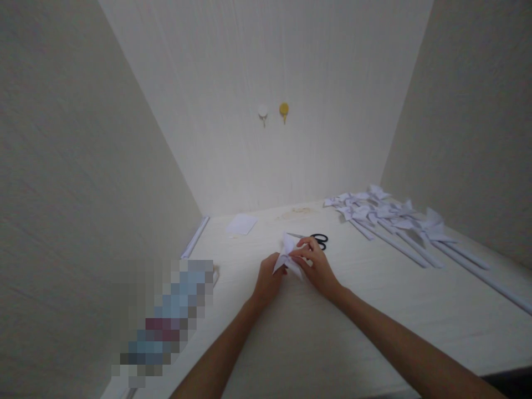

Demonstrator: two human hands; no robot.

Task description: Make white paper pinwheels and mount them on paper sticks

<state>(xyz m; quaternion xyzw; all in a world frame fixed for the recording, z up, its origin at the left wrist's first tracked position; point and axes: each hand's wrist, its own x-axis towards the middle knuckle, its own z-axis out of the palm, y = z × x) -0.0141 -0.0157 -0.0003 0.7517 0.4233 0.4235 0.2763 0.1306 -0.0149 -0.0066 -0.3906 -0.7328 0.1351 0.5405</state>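
A white paper pinwheel (287, 247) is held between my two hands over the middle of the table. My left hand (268, 277) grips it from the left and below, its fingers partly hidden behind the paper. The fingertips of my right hand (316, 266) pinch at the pinwheel's centre from the right; whether they hold anything small there is hidden. Just beyond my right hand lies a pair of scissors (320, 239) with black handles, partly covered by that hand.
Several white paper pinwheels on rolled paper sticks (390, 241) lie at the right. Square paper sheets (241, 224) rest at the back left, near a rolled paper stick (196, 237). A blurred-out bluish item (166, 316) is at the left. Two hooks (284, 109) hang on the wall.
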